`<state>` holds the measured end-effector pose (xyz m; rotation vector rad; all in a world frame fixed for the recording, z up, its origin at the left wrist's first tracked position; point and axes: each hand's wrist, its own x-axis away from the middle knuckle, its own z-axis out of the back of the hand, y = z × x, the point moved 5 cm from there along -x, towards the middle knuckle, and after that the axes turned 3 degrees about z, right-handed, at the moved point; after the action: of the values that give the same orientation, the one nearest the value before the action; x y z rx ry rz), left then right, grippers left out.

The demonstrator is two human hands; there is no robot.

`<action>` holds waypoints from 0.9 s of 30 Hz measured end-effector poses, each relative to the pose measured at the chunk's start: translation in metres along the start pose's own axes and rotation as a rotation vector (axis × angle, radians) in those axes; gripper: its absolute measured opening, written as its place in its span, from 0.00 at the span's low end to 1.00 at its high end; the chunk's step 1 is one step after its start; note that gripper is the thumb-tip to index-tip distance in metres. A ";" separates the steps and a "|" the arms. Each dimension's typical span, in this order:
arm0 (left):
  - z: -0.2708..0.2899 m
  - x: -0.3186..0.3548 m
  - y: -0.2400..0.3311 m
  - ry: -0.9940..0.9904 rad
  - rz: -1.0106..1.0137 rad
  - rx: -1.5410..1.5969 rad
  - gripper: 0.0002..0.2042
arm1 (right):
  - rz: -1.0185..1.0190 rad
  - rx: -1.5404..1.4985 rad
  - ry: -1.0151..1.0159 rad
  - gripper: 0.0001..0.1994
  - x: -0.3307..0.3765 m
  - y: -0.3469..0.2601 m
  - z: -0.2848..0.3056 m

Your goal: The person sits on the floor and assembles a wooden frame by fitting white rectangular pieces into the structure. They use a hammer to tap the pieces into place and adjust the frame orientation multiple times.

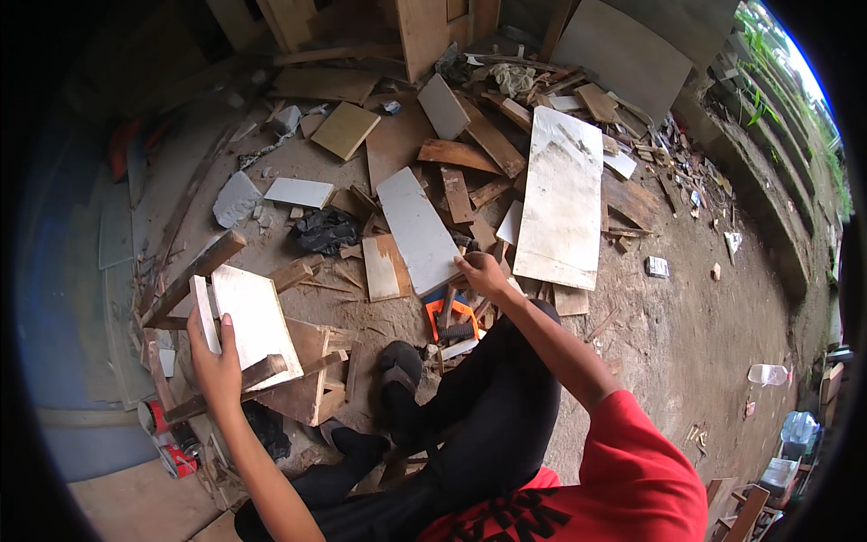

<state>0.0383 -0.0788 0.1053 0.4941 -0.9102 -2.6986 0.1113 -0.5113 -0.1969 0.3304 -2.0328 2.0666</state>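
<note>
My right hand (485, 275) pinches the near corner of a long white board (417, 230), whose far end reaches over the scrap pile. At the left, the thumb and fingers of my left hand (217, 359) close around a narrow white strip of board (205, 312). Right beside that strip, a wider white panel (257, 316) rests tilted on a rough wooden frame (200, 271). An orange-handled tool (453, 318), its blade largely hidden, lies on the ground below my right hand.
Scrap boards lie heaped ahead, with a large white panel (560, 199) at the right. A black plastic bag (327, 230) and a grey chunk of rubble (237, 200) sit at the left. Concrete steps (763, 190) rise far right, and a clear bottle (768, 374) lies nearer.
</note>
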 end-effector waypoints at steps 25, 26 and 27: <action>0.022 0.068 -0.003 0.444 -0.382 0.099 0.08 | 0.187 0.811 -0.072 0.13 -0.010 0.068 -0.003; 0.018 0.084 -0.008 0.468 -0.380 0.053 0.09 | 0.243 0.823 -0.053 0.12 -0.011 0.071 -0.001; 0.013 0.100 -0.014 0.492 -0.376 0.006 0.10 | 0.255 0.818 -0.045 0.12 -0.011 0.075 0.003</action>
<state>-0.0592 -0.0948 0.0832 1.3743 -0.7381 -2.6733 0.0987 -0.5152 -0.2717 0.2474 -1.1862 2.9963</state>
